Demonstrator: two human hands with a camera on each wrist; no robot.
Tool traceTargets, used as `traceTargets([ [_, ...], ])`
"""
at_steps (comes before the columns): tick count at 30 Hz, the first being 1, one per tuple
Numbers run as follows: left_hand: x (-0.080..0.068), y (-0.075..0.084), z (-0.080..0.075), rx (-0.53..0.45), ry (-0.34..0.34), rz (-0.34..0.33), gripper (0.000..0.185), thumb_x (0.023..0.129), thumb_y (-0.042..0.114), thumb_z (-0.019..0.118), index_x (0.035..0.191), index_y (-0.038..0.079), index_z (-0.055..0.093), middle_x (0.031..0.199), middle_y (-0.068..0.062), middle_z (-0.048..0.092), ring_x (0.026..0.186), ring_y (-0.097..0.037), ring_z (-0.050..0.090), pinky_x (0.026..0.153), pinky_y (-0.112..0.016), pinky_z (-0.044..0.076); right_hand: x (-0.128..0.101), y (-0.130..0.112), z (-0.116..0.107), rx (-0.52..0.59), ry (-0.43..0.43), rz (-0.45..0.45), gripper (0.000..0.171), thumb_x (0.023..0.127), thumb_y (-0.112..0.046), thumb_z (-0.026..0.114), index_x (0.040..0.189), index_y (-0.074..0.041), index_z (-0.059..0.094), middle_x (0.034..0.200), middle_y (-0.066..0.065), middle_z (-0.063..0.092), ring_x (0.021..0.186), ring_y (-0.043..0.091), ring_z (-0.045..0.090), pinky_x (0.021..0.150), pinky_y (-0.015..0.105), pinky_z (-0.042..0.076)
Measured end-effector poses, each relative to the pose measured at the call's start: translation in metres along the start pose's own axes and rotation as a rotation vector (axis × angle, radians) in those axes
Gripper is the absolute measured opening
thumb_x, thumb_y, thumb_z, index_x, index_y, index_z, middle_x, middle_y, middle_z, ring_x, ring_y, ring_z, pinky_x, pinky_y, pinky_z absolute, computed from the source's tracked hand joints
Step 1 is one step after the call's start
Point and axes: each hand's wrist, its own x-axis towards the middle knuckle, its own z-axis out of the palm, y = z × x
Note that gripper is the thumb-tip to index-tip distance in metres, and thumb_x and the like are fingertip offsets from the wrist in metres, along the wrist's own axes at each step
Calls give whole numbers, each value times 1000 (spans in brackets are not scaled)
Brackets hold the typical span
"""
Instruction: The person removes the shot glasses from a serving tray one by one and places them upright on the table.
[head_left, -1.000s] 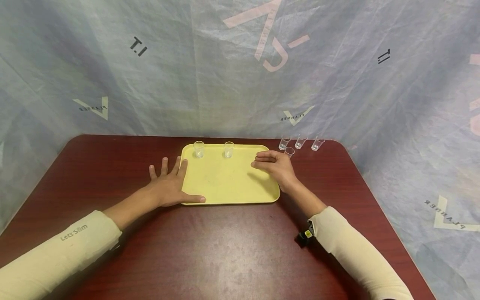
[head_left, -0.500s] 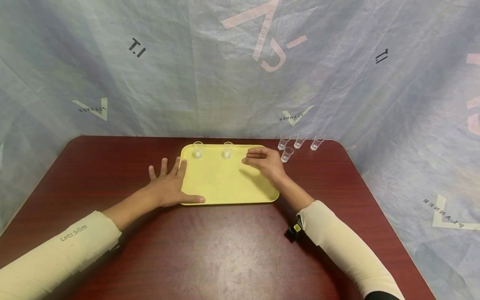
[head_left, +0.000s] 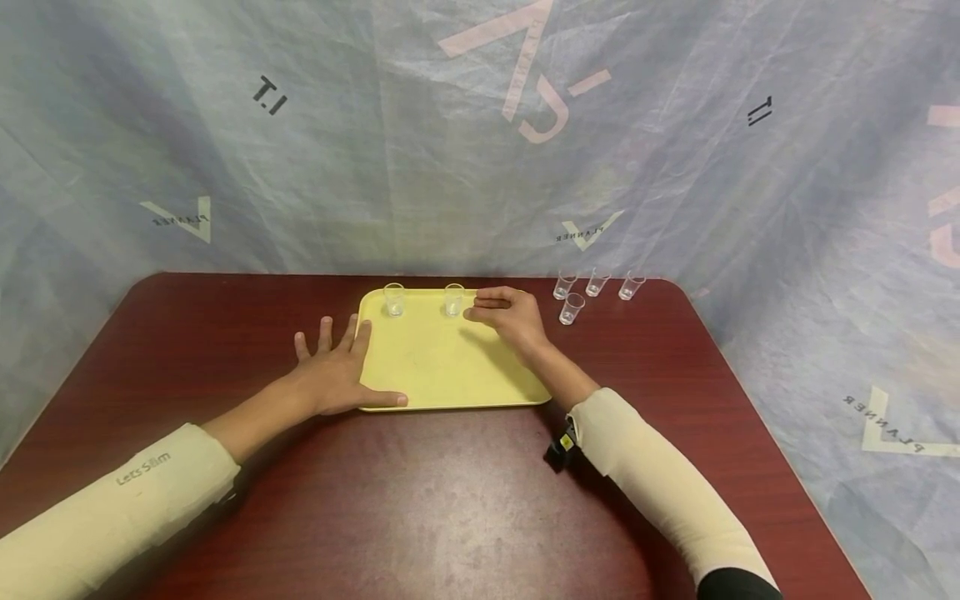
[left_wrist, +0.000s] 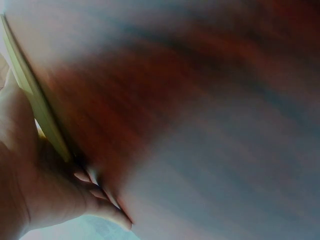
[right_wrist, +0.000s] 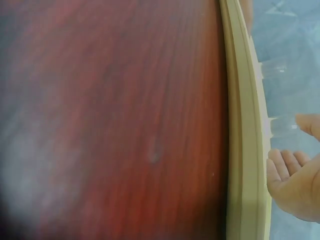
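Your left hand [head_left: 330,379] lies flat, steadying the yellow tray [head_left: 442,367]; your right hand [head_left: 506,317], grip loosely curled and empty, nears the shot glass [head_left: 453,299]. Next, pinch gently.

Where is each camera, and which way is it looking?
Head: on the person's head, looking down at the table, tray, six cups; both hands and sleeves show.
Left wrist: under the left hand, facing the blurred tabletop and tray edge; palm and fingers show.
Right wrist: by the right hand, along the tray rim toward two cups.
All three show the tray.
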Motion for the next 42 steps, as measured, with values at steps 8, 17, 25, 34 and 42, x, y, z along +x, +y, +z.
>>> traceTargets([
  [8,0,2,-1,-8,-5,1,164,71,112,60,182,7,-1,189,-25,-8,170,-64,-16,122,-95,-8,8,1,11,-12,15,4,45,91,-8,92,134,1,79,131,24,81,116,28,79,93,26,61],
  [17,-1,2,-2,-10,-1,-2,162,73,109,62,182,6,0,189,-26,-6,170,-65,-14,122,-95,-7,18,-2,25,-50,-8,-2,46,89,-11,95,132,0,80,125,17,81,117,30,78,96,37,62],
  [25,1,1,-1,2,-12,-8,165,71,112,60,182,7,-2,189,-25,-8,170,-63,-16,122,-95,-9,18,-4,29,-83,-34,-26,38,93,-13,92,128,-3,82,119,10,83,116,29,78,90,31,58],
  [34,1,2,-2,-9,-12,-6,164,73,110,61,182,6,-1,189,-26,-8,169,-64,-16,122,-95,-9,7,-3,24,-88,-52,-21,38,93,-10,92,128,0,81,121,14,83,116,27,79,91,29,58],
  [42,0,2,-2,-13,-10,-4,163,73,110,61,182,6,-1,189,-26,-8,169,-65,-15,122,-95,-9,-8,-3,14,-110,-95,-21,36,92,-9,92,125,-2,81,128,16,84,120,28,79,93,29,60],
])
